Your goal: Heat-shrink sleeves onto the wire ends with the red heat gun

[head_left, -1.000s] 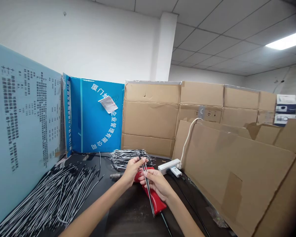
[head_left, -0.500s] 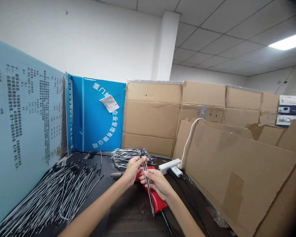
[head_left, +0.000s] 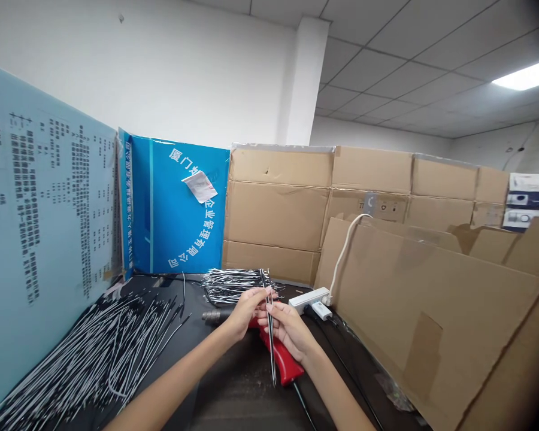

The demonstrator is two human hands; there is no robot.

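A few thin black and white wires stand lengthwise between my hands, their lower ends hanging over the table. My left hand pinches them near the upper part with thumb and fingers. Just below and to the right, my right hand is closed on the same wires. Behind and under both hands lies a red heat gun, its metal nozzle pointing left; the hands hide its middle. Beyond them rests a pile of black and white wires. Exact strand count in my hands cannot be made out.
A large heap of loose wires covers the table's left side. A white power strip with a plugged-in adapter sits at the right. Cardboard panels and a blue board wall in the dark table.
The held wires have turned more upright, their lower ends swinging slightly left and up. Both hands keep their pinch and have shifted only a little.
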